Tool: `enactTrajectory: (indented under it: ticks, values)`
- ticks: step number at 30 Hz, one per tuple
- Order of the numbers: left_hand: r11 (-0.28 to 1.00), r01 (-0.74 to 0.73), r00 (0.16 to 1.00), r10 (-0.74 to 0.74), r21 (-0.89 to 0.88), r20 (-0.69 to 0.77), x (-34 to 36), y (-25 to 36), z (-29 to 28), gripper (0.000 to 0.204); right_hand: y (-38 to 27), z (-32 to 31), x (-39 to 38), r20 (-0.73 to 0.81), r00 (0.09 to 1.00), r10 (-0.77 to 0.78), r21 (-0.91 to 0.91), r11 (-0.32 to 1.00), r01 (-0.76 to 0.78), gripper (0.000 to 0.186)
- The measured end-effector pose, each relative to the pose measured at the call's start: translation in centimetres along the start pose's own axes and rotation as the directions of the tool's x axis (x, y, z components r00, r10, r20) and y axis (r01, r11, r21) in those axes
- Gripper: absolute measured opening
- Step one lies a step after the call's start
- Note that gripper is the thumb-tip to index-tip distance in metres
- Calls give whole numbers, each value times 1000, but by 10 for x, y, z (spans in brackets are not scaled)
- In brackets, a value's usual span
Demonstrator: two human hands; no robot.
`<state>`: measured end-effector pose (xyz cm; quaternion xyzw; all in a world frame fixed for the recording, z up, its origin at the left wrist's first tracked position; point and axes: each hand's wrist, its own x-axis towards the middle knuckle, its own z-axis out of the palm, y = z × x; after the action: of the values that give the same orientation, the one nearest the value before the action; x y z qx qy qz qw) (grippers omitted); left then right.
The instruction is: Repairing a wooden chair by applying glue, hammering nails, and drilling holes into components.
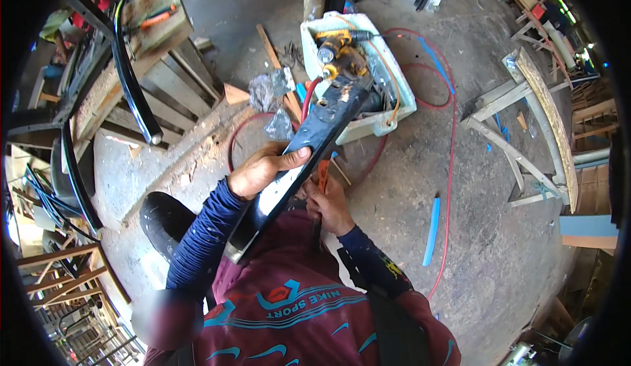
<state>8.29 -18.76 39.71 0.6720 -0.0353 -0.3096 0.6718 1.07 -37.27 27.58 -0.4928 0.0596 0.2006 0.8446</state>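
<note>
Black panel [279, 188], long and glossy, was centre stage, slanting up from the person's lap towards a white foam box [378, 128] on the floor! And the left hand [256, 172] had it: that grip was closed over the edge, thumb pressed flat on the shiny face, fingers out of sight underneath. Just beside it came the right hand [330, 207], its grip curled tight around an orange tool [323, 174] that poked up close to the panel's edge. Whether tool met panel, I couldn't tell.

Now, the writing! Across the person's maroon shirt [250, 326] ran bold, readable lettering in blue, upside down from that viewpoint, with red shapes and curved blue marks around it. Up in the box lay a yellow-and-black drill [338, 39]. Out to the right, a red hose [452, 169] snaked over the floor, past a bright blue strip [432, 231].
</note>
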Motion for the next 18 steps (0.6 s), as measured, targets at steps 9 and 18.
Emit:
enactTrajectory:
  ticks: [9,18]
  values:
    - [999,-25,998,24,22,62,13,-30,-10,58,6,4,12,-136,966,-222,-168,966,198,37]
    - [972,5,986,35,-233,165,-18,-5,-45,58,-83,-32,-3,-212,834,-510,-735,645,207,29]
